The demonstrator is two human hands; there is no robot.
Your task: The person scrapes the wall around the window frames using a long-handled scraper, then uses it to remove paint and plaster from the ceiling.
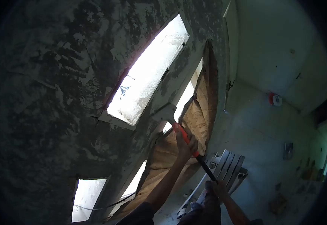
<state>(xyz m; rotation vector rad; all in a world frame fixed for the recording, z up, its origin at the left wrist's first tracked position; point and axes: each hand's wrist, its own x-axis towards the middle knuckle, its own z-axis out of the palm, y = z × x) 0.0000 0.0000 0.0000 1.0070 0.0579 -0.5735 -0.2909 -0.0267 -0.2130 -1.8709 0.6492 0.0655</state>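
Note:
A long tool with a red-orange grip and a black shaft slants across the lower middle, its flat grey blade against the patchy grey wall. My left hand is wrapped round the red part, just below the blade. Lower down and to the right, my right hand grips the black shaft near its end. Brown crumpled sheeting hangs beside the blade, over part of a bright opening.
A bright window is set in the wall above the blade, another at lower left. Below my hands is a slatted platform. A cable crosses near the lower opening. A red and white object is at the right.

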